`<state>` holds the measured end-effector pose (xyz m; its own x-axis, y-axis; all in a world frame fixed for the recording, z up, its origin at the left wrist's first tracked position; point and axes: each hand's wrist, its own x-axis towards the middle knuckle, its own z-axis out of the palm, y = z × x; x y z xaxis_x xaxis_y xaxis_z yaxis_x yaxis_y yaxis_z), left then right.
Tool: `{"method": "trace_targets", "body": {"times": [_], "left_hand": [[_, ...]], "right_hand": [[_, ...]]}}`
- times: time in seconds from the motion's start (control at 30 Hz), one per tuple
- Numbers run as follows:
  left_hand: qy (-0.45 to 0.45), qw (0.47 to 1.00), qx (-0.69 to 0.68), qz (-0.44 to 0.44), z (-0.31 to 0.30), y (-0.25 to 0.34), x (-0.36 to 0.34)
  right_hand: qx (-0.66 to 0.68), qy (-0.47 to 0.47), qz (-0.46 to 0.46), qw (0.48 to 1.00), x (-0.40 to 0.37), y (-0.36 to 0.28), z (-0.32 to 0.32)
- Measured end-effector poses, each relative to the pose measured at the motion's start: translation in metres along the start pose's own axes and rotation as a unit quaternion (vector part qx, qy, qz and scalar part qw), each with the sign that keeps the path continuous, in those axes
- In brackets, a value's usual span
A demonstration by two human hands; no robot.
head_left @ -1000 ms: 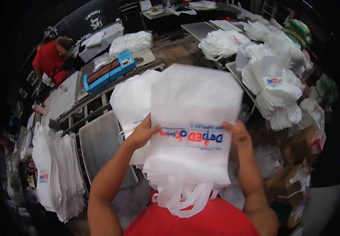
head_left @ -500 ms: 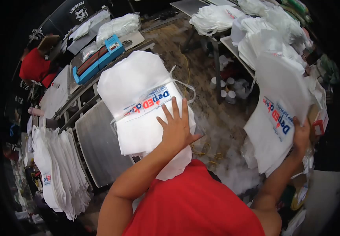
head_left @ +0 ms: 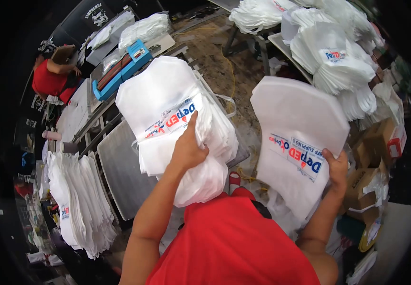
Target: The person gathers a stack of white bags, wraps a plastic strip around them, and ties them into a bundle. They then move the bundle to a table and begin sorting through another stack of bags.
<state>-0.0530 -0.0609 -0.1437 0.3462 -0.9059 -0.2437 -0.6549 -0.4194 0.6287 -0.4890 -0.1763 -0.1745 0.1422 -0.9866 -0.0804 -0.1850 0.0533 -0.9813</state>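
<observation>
A stack of white printed fabric bags (head_left: 160, 80) lies in front of me, its top one lettered in blue and red, with loose loops at its far right side. My left hand (head_left: 189, 147) rests on the near part of this stack, index finger stretched up to the print and thumb held out to the right. Its other fingers are mostly hidden. To the right, my right hand (head_left: 337, 171) grips the edge of another white printed bag (head_left: 291, 114), thumb over its printed face. That bag hangs broad and slightly curved, apart from the stack.
Grey flat boards (head_left: 124, 166) stand left of the stack, beside hanging white bags (head_left: 79, 204). A blue device (head_left: 122, 71) sits beyond. More bags (head_left: 336, 61) pile up at far right, above cardboard boxes (head_left: 369, 175). Another person in red (head_left: 51, 78) is at far left.
My right hand has swung its bag leftward, closer to the stack. My left hand has slid left and down, its fingers no longer spread. The stack's right side now shows many loose layers.
</observation>
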Motion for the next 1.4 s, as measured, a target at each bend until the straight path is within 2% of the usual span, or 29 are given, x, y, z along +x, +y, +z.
{"method": "trace_targets", "body": {"times": [0.03, 0.2, 0.27, 0.33, 0.4, 0.47, 0.53, 0.6, 0.67, 0.73, 0.77, 0.8, 0.87, 0.93, 0.97, 1.03, 1.07, 1.1, 1.2, 1.27, 1.3, 1.37, 1.4], "left_hand": [[-0.001, 1.0, -0.01, 0.018, -0.007, -0.002, 0.0], [-0.001, 0.997, 0.029, 0.078, 0.016, -0.023, 0.009], [0.075, 0.988, 0.049, 0.125, 0.035, -0.031, 0.014], [0.087, 0.988, 0.072, 0.101, 0.04, -0.013, 0.004], [0.049, 0.992, 0.105, 0.046, 0.045, -0.009, 0.004], [0.078, 0.99, 0.098, 0.07, 0.048, -0.022, 0.009], [0.098, 0.992, 0.058, 0.044, 0.037, -0.025, 0.014], [0.144, 0.988, 0.03, 0.056, 0.022, -0.025, 0.012], [0.162, 0.985, -0.054, 0.011, -0.008, -0.015, 0.001], [0.237, 0.966, -0.064, 0.08, -0.04, -0.017, -0.009], [0.245, 0.96, -0.095, 0.097, -0.058, -0.022, -0.011], [0.232, 0.967, -0.085, 0.063, -0.083, -0.01, -0.023], [0.251, 0.959, -0.044, 0.125, -0.115, -0.024, -0.024], [0.252, 0.957, -0.01, 0.14, -0.147, -0.021, -0.032], [0.246, 0.958, -0.034, 0.142, -0.158, -0.024, -0.032], [0.246, 0.959, -0.008, 0.139, -0.179, -0.029, -0.031], [0.24, 0.961, 0.018, 0.14, -0.187, -0.029, -0.029], [0.224, 0.966, 0.002, 0.131, -0.194, -0.027, -0.027], [0.206, 0.966, 0.053, 0.151, -0.218, -0.027, -0.012], [0.215, 0.961, 0.059, 0.161, -0.231, -0.027, -0.006], [0.195, 0.965, 0.052, 0.17, -0.238, -0.026, -0.002], [0.192, 0.963, 0.085, 0.17, -0.252, -0.011, -0.01], [0.192, 0.964, 0.084, 0.166, -0.257, -0.012, -0.01]], "right_hand": [[0.048, -0.007, 0.016, 0.999, 0.001, -0.005, -0.001], [0.089, -0.037, -0.027, 0.995, 0.003, -0.027, 0.016], [0.095, -0.048, -0.042, 0.993, 0.003, -0.03, 0.021], [0.113, -0.04, -0.057, 0.991, 0.0, -0.031, 0.025], [0.095, -0.04, -0.058, 0.993, -0.002, -0.03, 0.022], [0.077, -0.037, -0.055, 0.995, -0.006, -0.026, 0.017], [0.09, -0.028, -0.046, 0.994, -0.009, -0.023, 0.016], [0.08, -0.025, -0.041, 0.996, -0.012, -0.022, 0.014], [0.069, -0.024, -0.034, 0.997, -0.011, -0.027, 0.017], [0.087, -0.035, -0.031, 0.995, -0.013, -0.042, 0.021], [0.086, -0.038, -0.032, 0.995, -0.013, -0.049, 0.023], [0.115, -0.058, -0.028, 0.991, -0.011, -0.056, 0.025], [0.143, -0.085, -0.028, 0.986, -0.002, -0.075, 0.034], [0.18, -0.154, -0.046, 0.97, 0.009, -0.097, 0.048], [0.194, -0.209, -0.033, 0.958, 0.015, -0.108, 0.061], [0.173, -0.294, -0.003, 0.94, 0.038, -0.105, 0.091], [0.151, -0.338, 0.041, 0.928, 0.055, -0.093, 0.11], [0.128, -0.365, 0.038, 0.921, 0.059, -0.094, 0.139], [-0.023, -0.524, 0.05, 0.85, 0.08, -0.073, 0.225], [-0.125, -0.555, 0.036, 0.822, 0.072, -0.073, 0.27], [-0.127, -0.556, 0.037, 0.82, 0.072, -0.068, 0.279], [-0.081, -0.537, 0.193, 0.817, 0.071, -0.06, 0.294], [-0.082, -0.539, 0.194, 0.815, 0.069, -0.063, 0.299]]}}
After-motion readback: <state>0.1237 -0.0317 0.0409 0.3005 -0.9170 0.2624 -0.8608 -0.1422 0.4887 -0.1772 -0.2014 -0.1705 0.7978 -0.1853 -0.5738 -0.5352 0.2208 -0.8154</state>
